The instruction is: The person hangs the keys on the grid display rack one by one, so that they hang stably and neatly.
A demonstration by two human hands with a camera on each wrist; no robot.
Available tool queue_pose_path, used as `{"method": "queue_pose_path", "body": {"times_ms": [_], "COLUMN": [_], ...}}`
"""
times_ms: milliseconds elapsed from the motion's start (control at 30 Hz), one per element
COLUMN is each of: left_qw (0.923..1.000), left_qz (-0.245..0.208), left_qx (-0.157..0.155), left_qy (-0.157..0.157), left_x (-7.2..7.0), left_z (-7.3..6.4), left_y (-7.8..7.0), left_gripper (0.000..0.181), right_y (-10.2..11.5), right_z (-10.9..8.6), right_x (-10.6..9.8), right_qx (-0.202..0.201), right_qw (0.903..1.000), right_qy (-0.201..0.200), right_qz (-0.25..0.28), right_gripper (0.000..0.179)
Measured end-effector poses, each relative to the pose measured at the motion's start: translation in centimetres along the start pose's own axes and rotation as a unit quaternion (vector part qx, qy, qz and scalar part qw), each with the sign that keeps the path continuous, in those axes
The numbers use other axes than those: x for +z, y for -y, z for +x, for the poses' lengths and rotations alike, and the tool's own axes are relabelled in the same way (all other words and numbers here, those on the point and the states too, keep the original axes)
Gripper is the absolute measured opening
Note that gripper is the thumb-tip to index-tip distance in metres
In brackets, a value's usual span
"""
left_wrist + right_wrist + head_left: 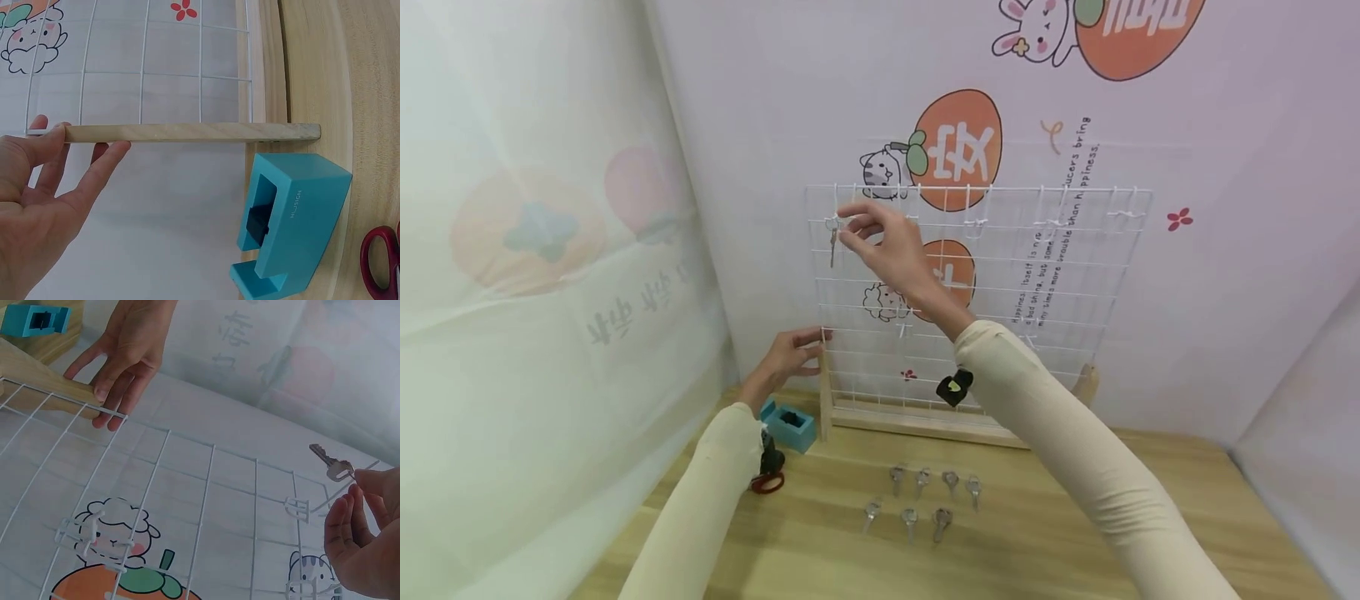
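A metal key (pixel 832 247) hangs by its ring at the upper left corner of a white wire grid rack (pixel 880 310). My right hand (pixel 883 242) pinches its ring between thumb and fingertips; in the right wrist view the key (pixel 331 464) juts out past the thumb, beside a wire hook on the grid. Lower down at the rack's left side, my left hand (pixel 786 358) holds the top end of the upright wooden post (pixel 187 132), thumb on one face and fingers on the other. White hooks (pixel 976 223) are fixed along the grid.
Several keys (pixel 910 517) lie in two rows on the wooden table (pixel 1037 542). Beside the post's foot sits a turquoise box-shaped holder (pixel 306 219) with a black part inside. Red-handled scissors (pixel 767 482) lie near it. Printed cloth (pixel 760 108) stands behind the rack.
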State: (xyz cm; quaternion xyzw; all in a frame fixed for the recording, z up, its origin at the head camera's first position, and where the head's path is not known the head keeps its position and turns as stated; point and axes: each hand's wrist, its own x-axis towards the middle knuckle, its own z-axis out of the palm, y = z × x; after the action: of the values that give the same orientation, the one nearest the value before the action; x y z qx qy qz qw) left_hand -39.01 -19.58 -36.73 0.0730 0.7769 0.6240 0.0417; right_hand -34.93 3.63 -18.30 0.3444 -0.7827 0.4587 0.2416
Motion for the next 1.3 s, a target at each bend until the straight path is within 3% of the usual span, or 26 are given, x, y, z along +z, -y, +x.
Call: {"method": "queue_pose_path", "body": {"times_ms": [400,633,767,1067,1300], "left_qw": [0.9999,0.9999,0.9999,0.9998,0.9997], "left_qz": [0.014,0.01,0.007,0.017,0.019], "left_qx": [0.005,0.008,0.001,0.004,0.006], "left_qy": [-0.007,-0.008,-0.008,0.0,0.012], "left_x": [-0.9,-1.9,-2.1,-1.5,-0.3], "left_z": [0.2,0.2,0.2,0.4,0.5], "left_y": [-0.2,-0.4,-0.4,-0.4,-0.3], "left_gripper": [0.045,0.045,0.045,0.044,0.044], "right_y": [-0.9,-2.2,-3.3,-6.3,-9.4], "right_z": [-4.4,-7.5,-9.4,-13.5,-17.3], "right_x": [-1.8,-1.4,-1.0,-0.1,1.0], "right_qx": [-0.004,-0.015,-0.001,0.047,0.059], "right_qw": [0.9978,0.9947,0.9923,0.9883,0.9855], "right_qy": [0.048,0.087,0.109,0.131,0.143], "right_qz": [-0.045,-0.052,-0.059,-0.063,-0.07], "right_gripper": [0.03,0.03,0.03,0.028,0.026]}}
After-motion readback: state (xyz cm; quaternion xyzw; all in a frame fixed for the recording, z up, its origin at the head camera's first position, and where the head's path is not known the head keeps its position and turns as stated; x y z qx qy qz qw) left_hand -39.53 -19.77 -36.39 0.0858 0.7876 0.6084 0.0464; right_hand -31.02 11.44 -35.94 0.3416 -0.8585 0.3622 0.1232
